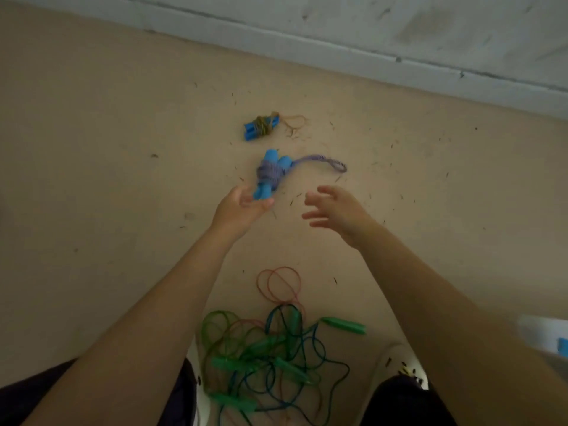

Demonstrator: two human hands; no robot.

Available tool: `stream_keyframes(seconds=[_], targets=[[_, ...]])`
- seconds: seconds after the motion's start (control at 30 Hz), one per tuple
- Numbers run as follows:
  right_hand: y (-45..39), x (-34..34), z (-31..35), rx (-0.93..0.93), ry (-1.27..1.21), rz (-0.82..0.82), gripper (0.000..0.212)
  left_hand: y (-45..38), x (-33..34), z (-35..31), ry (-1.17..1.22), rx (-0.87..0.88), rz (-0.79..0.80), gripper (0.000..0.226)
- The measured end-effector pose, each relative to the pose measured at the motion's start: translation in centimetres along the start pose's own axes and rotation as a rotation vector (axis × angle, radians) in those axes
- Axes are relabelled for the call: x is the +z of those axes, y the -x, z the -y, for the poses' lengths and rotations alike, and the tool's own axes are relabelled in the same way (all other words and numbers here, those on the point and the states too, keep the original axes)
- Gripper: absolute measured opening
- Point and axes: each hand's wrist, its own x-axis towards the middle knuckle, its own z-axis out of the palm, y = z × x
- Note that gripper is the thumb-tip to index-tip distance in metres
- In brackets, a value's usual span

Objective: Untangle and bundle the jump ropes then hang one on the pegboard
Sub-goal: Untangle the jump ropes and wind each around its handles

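holding purple bundle (270, 173) in left hand (242, 207); right hand (335, 213) spread beside it.

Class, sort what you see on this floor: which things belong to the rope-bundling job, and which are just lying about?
Job:
- purple rope bundle, held by the left hand
- yellow rope bundle
- tangled green, blue and red ropes
- right hand, free

Lying about:
- dark specks of debris
- white and blue object, unclear

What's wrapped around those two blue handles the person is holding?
Purple cord is wound around the middle of the blue handles, with a loop trailing right onto the floor. The left hand holds the handles' lower ends, covering their tips. The cord's attachment points are hidden.
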Motion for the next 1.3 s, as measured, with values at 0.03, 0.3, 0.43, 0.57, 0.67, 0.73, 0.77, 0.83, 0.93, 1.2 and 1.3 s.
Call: stream_keyframes(seconds=[0.03,0.3,0.43,0.57,0.67,0.73,0.77,0.83,0.93,1.2,1.3], targets=[[0.0,0.2,-1.8,0.03,0.117,0.009,0.056,0.4,0.6,1.6,-0.058,-0.033,0.027,0.052],[2.7,3.5,-15.6,0.243,0.471,0.05,0.037,6.4,4.5,12.6,-0.258,-0.304,0.121,0.03],[3.5,5.0,-16.9,0.215,0.278,0.047,0.021,7.8,5.8,12.7,-0.073,-0.329,0.171,0.036],[4.4,5.2,-15.8,0.193,0.246,0.105,0.014,8.0,5.6,11.7,0.016,-0.334,0.243,0.036],[5.9,4.4,-13.3,0.157,0.092,0.174,0.023,8.0,4.2,9.9,0.03,-0.294,0.292,0.03],[7.3,3.7,-11.0,0.121,0.028,0.222,0.027,8.5,3.0,8.0,0.069,-0.249,0.362,0.028],[8.2,3.2,-9.7,0.1,0.006,0.238,0.028,9.0,2.4,6.7,0.123,-0.225,0.413,0.031],[10.1,2.4,-6.9,0.052,-0.025,0.264,0.03,10.4,1.2,3.6,0.249,-0.171,0.515,0.046],[13.9,1.0,-2.5,-0.036,-0.098,0.296,0.031,13.8,-0.5,-2.0,0.383,-0.041,0.532,0.035],[29.0,-1.3,8.3,-0.429,-0.045,0.286,0.021,26.4,-5.8,-14.1,0.385,0.322,0.353,0.014],[35.1,-1.6,10.8,-0.586,0.006,0.223,0.019,31.9,-8.3,-17.4,0.345,0.479,0.311,0.011]])
